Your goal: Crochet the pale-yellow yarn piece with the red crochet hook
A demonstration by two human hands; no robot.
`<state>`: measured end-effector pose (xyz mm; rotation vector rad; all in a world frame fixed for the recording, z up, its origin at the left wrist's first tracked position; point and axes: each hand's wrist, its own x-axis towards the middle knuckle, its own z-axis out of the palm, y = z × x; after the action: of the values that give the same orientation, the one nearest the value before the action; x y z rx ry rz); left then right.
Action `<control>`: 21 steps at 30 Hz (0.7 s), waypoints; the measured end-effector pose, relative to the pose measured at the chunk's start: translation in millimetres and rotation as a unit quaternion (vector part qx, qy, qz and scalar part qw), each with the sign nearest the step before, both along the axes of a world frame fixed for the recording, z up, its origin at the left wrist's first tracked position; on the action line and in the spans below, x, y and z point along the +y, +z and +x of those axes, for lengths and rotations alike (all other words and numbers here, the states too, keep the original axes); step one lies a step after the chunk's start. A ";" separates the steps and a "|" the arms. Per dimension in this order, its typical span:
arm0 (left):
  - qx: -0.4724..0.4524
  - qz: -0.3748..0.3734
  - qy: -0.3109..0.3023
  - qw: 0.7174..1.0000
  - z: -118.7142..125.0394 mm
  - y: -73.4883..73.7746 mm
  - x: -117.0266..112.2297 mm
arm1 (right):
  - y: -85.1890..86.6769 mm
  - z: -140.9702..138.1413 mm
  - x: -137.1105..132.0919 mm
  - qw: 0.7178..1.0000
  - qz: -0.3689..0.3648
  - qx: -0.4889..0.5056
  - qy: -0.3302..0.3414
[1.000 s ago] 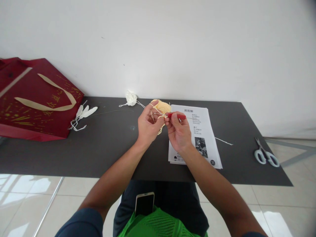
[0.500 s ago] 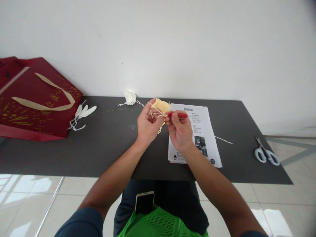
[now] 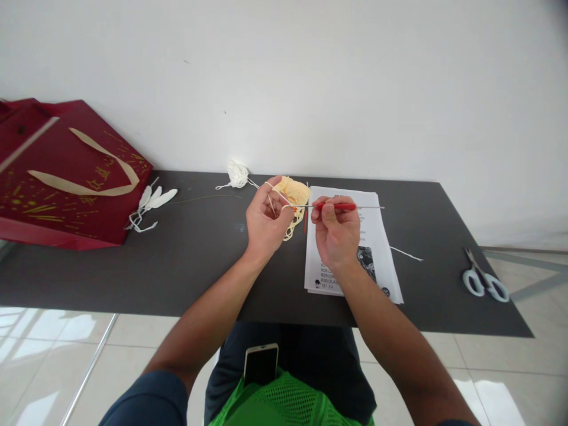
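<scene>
My left hand (image 3: 265,220) pinches a pale yellow crochet piece (image 3: 293,194) above the dark table (image 3: 199,266), with yarn looped over its index finger. My right hand (image 3: 336,232) grips a red-handled crochet hook (image 3: 337,206) held level, its metal tip pointing left into the yarn by my left fingers. A small gap separates the two hands. The yellow yarn hangs down between them. A white yarn ball (image 3: 236,174) lies behind my left hand, near the wall.
A printed instruction sheet (image 3: 355,254) lies under my right hand. Scissors (image 3: 484,280) rest at the table's right end. A dark red gift bag (image 3: 66,174) and white feather-like pieces (image 3: 153,202) lie at the left. A phone (image 3: 260,362) sits on my lap.
My right hand has pulled the hook to the right, away from my left hand, drawing the yarn out. My left hand has stayed about where it was.
</scene>
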<state>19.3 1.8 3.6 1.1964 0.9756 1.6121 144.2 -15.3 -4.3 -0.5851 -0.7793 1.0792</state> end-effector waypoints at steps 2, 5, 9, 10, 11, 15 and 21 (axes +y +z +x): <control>-0.002 0.005 -0.001 1.000 -0.2 -0.4 0.5 | 0.5 0.5 0.1 1.000 0.007 -0.009 -0.005; -0.004 0.012 -0.003 1.000 -0.2 -1.2 1.0 | 0.2 -0.1 0.2 1.000 0.009 -0.025 -0.016; -0.003 0.019 0.001 1.000 -0.4 -1.3 1.5 | -2.1 -1.3 -0.2 0.999 0.021 -0.039 -0.029; -0.004 0.020 0.002 1.000 -0.6 -1.3 1.5 | -2.7 -1.4 -0.4 0.998 0.024 -0.041 -0.030; -0.006 0.021 0.002 1.000 -0.7 -1.3 1.6 | -3.3 -1.5 -0.6 0.998 0.026 -0.044 -0.031; -0.004 0.018 0.003 1.000 -0.9 -2.2 1.8 | -4.9 -1.6 -1.4 0.997 0.040 -0.050 -0.036; -0.009 0.020 0.004 1.000 -1.1 -3.0 1.5 | -7.0 -3.0 -2.5 0.993 0.041 -0.086 -0.065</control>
<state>18.2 3.3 0.6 1.2047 0.9409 1.6524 141.1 -17.8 -11.3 -0.6556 -0.9180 0.8812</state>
